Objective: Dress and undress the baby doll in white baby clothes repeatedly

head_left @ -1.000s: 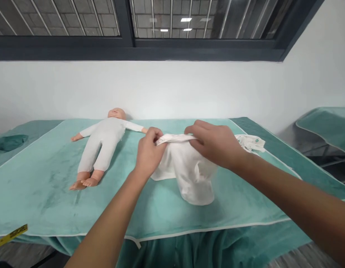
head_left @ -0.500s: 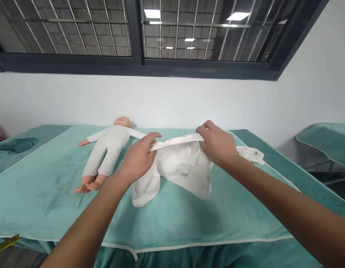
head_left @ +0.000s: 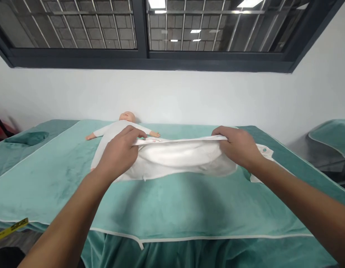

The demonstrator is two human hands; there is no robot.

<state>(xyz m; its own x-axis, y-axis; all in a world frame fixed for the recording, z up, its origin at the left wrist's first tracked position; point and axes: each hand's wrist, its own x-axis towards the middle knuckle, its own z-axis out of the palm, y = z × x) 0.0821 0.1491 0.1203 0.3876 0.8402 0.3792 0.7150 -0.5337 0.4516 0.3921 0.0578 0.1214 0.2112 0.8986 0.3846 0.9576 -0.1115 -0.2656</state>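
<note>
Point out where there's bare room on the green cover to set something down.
The green cover lies bare between the forearms, from below the held white cloth to its pale edging, and left of the doll. It's crowded around the doll and left hand, and by the right forearm, where another white cloth lies.

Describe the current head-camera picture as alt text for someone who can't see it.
A person's left hand and right hand hold a white cloth stretched between them above a teal cover. Beyond the left hand lies a partly hidden baby doll in white. Behind is a barred window.
</note>
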